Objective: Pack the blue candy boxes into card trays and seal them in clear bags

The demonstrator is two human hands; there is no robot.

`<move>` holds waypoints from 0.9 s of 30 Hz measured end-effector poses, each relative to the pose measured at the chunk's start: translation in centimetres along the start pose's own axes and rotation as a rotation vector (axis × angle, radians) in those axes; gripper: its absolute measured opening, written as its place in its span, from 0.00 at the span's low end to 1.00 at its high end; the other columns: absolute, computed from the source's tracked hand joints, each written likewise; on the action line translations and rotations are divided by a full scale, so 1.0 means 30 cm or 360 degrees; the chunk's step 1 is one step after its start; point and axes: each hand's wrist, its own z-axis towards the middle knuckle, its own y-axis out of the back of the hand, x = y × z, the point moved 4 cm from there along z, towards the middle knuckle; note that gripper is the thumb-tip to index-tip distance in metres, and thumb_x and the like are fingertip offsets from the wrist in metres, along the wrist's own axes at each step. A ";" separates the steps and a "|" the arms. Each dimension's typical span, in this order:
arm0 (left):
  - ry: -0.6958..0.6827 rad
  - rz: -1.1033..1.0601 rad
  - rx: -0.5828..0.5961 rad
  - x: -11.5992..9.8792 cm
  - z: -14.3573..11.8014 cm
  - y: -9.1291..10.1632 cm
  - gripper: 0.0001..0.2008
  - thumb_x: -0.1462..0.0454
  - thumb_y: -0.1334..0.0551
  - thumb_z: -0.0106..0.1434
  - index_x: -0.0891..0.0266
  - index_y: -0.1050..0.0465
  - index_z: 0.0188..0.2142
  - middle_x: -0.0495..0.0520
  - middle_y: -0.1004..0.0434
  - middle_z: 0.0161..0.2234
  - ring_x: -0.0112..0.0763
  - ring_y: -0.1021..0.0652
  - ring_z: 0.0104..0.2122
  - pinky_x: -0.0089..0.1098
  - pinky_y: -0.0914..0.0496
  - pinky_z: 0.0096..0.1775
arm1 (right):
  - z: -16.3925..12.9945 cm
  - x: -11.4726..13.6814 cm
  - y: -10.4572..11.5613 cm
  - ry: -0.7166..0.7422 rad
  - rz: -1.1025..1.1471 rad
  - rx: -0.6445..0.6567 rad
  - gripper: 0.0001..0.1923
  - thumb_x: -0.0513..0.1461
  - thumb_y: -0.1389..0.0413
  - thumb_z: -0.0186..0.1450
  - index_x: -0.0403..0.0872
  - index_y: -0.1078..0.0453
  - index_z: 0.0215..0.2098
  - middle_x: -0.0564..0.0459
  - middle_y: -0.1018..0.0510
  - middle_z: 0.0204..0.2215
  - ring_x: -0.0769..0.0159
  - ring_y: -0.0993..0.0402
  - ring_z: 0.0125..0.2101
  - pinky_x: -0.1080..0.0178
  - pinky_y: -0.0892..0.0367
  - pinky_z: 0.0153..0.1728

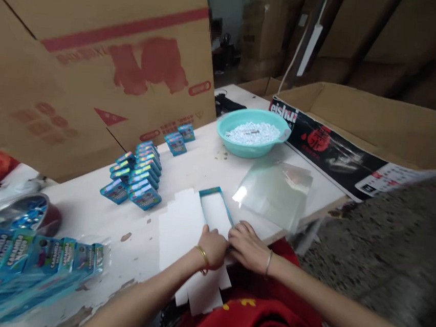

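A cardboard box blank (175, 231), white on the inside, lies partly unfolded at the table's near edge. One section stands up as a shallow tray with narrow blue walls (226, 206). My left hand (213, 248), with a gold bangle at the wrist, is closed on the near left corner of that tray. At the near right corner my right hand (246, 246) has its fingers curled over the wall. The hands nearly meet, and their fingertips are partly hidden. White flaps (203, 290) of the blank hang toward my lap.
Several small blue packets (145, 195) stand in rows at left. Flat blue printed packaging (35, 259) and a bowl of blue wrapped pieces (30, 215) are nearer. A turquoise basin (252, 149) holds small white pieces. Clear plastic sheets (276, 195) lie before an open carton (330, 154).
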 end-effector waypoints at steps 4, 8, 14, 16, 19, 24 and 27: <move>0.0030 -0.0182 -0.0204 0.017 0.014 -0.037 0.13 0.61 0.47 0.66 0.63 0.26 0.33 0.57 0.23 0.37 0.46 0.29 0.44 0.49 0.42 0.45 | -0.032 -0.024 0.000 -0.0013 0.0047 -0.0145 0.05 0.38 0.43 0.63 0.43 0.31 0.32 0.50 0.29 0.38 0.59 0.41 0.43 0.52 0.46 0.53; 0.0105 -0.0416 -0.0364 0.035 0.017 -0.065 0.15 0.55 0.47 0.67 0.61 0.26 0.33 0.53 0.24 0.36 0.42 0.29 0.43 0.49 0.43 0.46 | -0.057 -0.038 -0.014 -0.0043 0.0275 -0.0292 0.05 0.34 0.43 0.61 0.43 0.33 0.36 0.49 0.30 0.39 0.60 0.41 0.42 0.58 0.40 0.45; 0.0081 -0.0343 -0.0241 -0.028 -0.018 -0.040 0.12 0.57 0.43 0.65 0.62 0.27 0.38 0.57 0.25 0.40 0.46 0.28 0.44 0.50 0.39 0.47 | -0.068 -0.044 -0.009 0.0168 0.0270 -0.0398 0.08 0.34 0.43 0.61 0.42 0.34 0.40 0.45 0.31 0.44 0.58 0.40 0.44 0.56 0.37 0.45; -0.0053 -0.0408 -0.0559 -0.001 -0.063 0.003 0.16 0.57 0.44 0.66 0.64 0.32 0.49 0.60 0.28 0.45 0.42 0.28 0.44 0.45 0.35 0.47 | -0.072 -0.051 -0.012 0.0204 0.0199 -0.0425 0.02 0.33 0.44 0.62 0.43 0.34 0.34 0.46 0.31 0.42 0.58 0.39 0.43 0.56 0.36 0.43; -0.0247 -0.0266 -0.1292 0.189 -0.176 0.090 0.29 0.53 0.42 0.63 0.63 0.44 0.59 0.63 0.36 0.54 0.41 0.33 0.54 0.45 0.44 0.59 | -0.074 -0.054 -0.015 0.0214 0.0079 -0.0550 0.02 0.34 0.46 0.63 0.43 0.34 0.32 0.45 0.31 0.45 0.58 0.38 0.42 0.55 0.35 0.42; 0.0447 0.0314 -0.1330 0.762 -0.285 0.138 0.56 0.41 0.34 0.47 0.65 0.58 0.66 0.68 0.63 0.66 0.60 0.60 0.64 0.57 0.62 0.61 | -0.053 -0.020 -0.010 0.0267 0.0040 -0.0633 0.05 0.38 0.47 0.65 0.44 0.33 0.36 0.43 0.38 0.57 0.56 0.36 0.46 0.51 0.37 0.46; 0.0693 0.0285 -0.0945 0.983 -0.274 0.095 0.61 0.41 0.33 0.44 0.66 0.61 0.67 0.68 0.68 0.66 0.62 0.64 0.64 0.56 0.61 0.61 | -0.020 -0.015 -0.015 0.0130 0.0129 -0.0621 0.30 0.50 0.46 0.64 0.43 0.44 0.59 0.39 0.48 0.63 0.52 0.45 0.58 0.48 0.43 0.56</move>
